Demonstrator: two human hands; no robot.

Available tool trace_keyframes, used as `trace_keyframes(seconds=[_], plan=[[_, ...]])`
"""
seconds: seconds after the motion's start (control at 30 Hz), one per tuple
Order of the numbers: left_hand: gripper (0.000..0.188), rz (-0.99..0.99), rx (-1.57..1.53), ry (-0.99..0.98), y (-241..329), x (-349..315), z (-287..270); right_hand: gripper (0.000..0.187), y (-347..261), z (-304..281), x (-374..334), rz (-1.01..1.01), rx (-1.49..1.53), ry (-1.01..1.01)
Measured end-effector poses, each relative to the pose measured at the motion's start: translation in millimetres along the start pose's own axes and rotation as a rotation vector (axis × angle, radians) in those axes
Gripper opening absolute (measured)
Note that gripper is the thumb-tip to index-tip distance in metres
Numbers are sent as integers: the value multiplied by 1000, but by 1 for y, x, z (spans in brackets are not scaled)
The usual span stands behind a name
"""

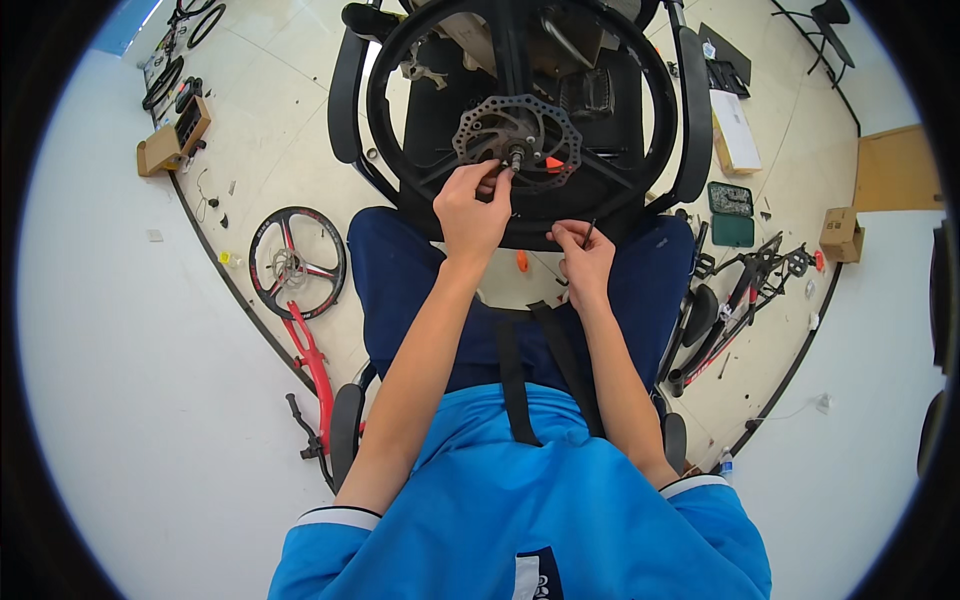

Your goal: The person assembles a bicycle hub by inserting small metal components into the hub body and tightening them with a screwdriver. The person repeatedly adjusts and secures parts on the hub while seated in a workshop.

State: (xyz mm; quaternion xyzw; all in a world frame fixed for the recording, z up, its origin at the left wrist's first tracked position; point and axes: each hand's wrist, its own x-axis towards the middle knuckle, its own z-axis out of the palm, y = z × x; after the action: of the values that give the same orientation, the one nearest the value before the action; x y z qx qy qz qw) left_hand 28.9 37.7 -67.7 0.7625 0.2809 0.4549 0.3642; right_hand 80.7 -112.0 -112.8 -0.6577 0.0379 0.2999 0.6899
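A black spoked bicycle wheel (380, 120) lies flat on the seat of a black chair in front of me, with a drilled metal disc brake rotor (560, 130) on its upper side. From the rotor's centre a threaded axle (517, 157) sticks up. My left hand (473, 215) is closed, thumb and fingertips pinched at that axle; anything smaller between them is hidden. Nearer my lap on the right, my right hand (585, 258) grips a thin dark rod-like tool (589, 233), its exact kind too small to tell. That hand is apart from the rotor.
Black chair armrests (691, 110) flank the wheel. Left on the floor lie another wheel (297, 262) and a red frame part (318, 375). To the right are a dark bike frame (735, 318), an opened green case (733, 230) and a white box (735, 135).
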Motion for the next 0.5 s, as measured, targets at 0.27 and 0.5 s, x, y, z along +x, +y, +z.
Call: trace_keyframes(seconds=[0.27,0.5], plan=[[9,-103,0,-41,2,2,2,11,-1,1,-3,3,1,2],[8,-47,2,-3,-2,0,1,12,-3,-2,-6,17,-6,-30]])
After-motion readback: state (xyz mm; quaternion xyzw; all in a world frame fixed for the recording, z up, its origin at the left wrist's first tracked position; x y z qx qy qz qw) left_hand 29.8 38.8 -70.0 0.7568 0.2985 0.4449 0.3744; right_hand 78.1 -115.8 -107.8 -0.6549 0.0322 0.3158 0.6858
